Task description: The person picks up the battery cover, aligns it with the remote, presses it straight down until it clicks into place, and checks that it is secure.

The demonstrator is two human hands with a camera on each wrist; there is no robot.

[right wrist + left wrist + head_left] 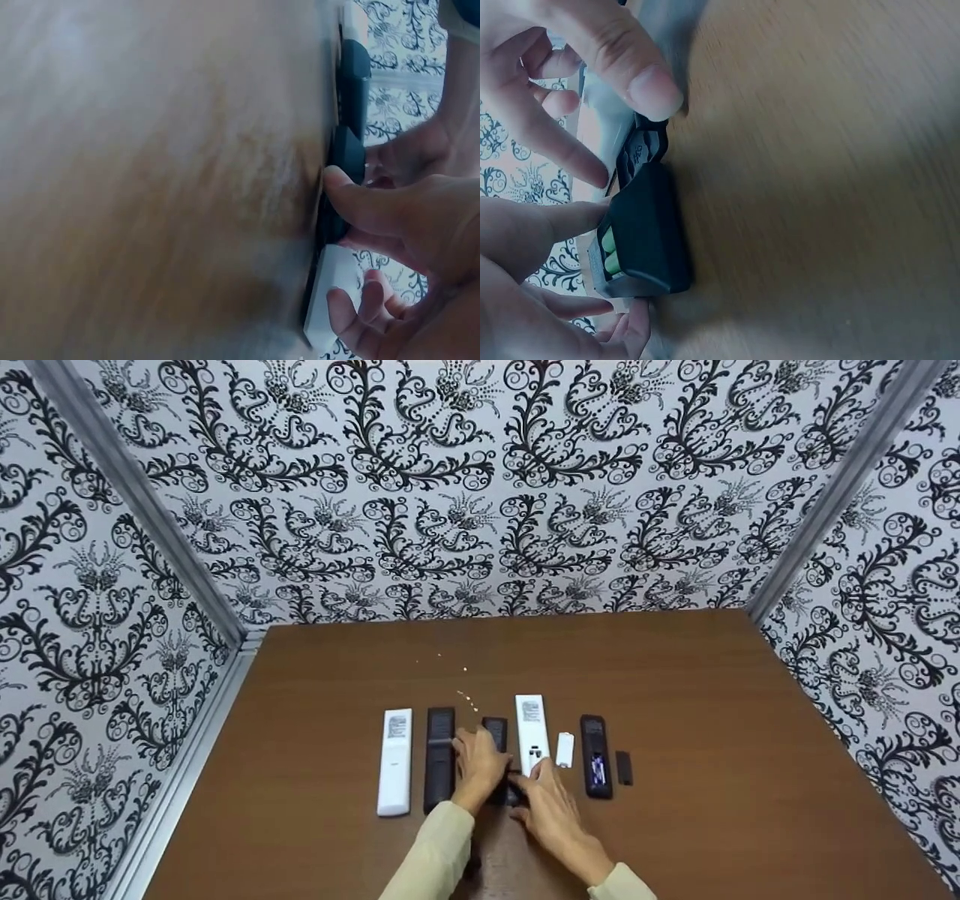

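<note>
Several remote controls lie side by side, backs up. My left hand [481, 765] holds the sides of a short black remote control [495, 726]. Two green batteries [612, 251] show inside its uncovered compartment in the left wrist view. Just right of it, my right hand [556, 811] pinches a black battery cover [643, 146] between thumb and index finger, low over the table or on it. The right hand's other fingers are bent beside a white remote control [530, 712], whose compartment is uncovered. A longer black remote control [439, 727] lies just left of my left hand.
Another white remote control [395, 765] lies at the far left. On the right are a white battery cover [565, 750], a black remote control [595, 729] with its batteries exposed, and a black cover [625, 768]. Patterned walls [480, 510] border the brown table [360, 660].
</note>
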